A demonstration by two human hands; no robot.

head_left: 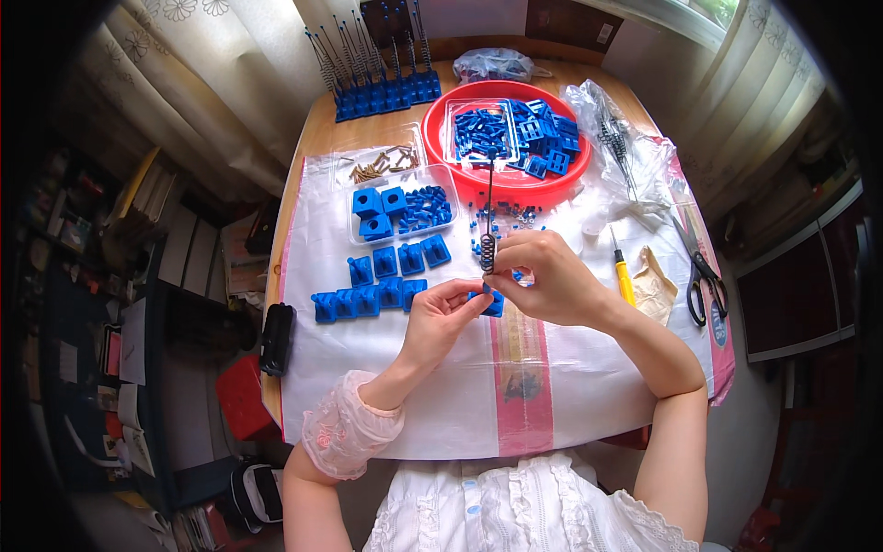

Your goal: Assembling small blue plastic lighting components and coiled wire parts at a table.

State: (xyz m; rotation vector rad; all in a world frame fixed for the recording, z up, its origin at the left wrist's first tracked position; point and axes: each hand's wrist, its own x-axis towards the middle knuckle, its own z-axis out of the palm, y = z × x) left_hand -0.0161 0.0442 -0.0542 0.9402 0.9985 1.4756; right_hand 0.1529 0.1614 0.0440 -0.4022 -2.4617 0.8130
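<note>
Over the middle of the table, a thin dark rod with a coil spring (488, 248) stands upright between my hands. My right hand (547, 278) pinches it near the lower end of the coil. Right below, my left hand (441, 317) has its fingers closed around a small blue plastic base (494, 304), partly hidden by the fingertips. Whether the rod sits in the base cannot be seen. To the left of my left hand, several blue blocks with pegs (361, 300) stand in short rows.
A red basin (585, 175) at the back holds blue parts. Finished-looking spring assemblies (386, 92) stand back left. A clear tray (357, 235) holds blue blocks and pegs. Small loose parts (524, 217) lie before the basin. A yellow-handled screwdriver (624, 281) and black-handled scissors (706, 285) are at right.
</note>
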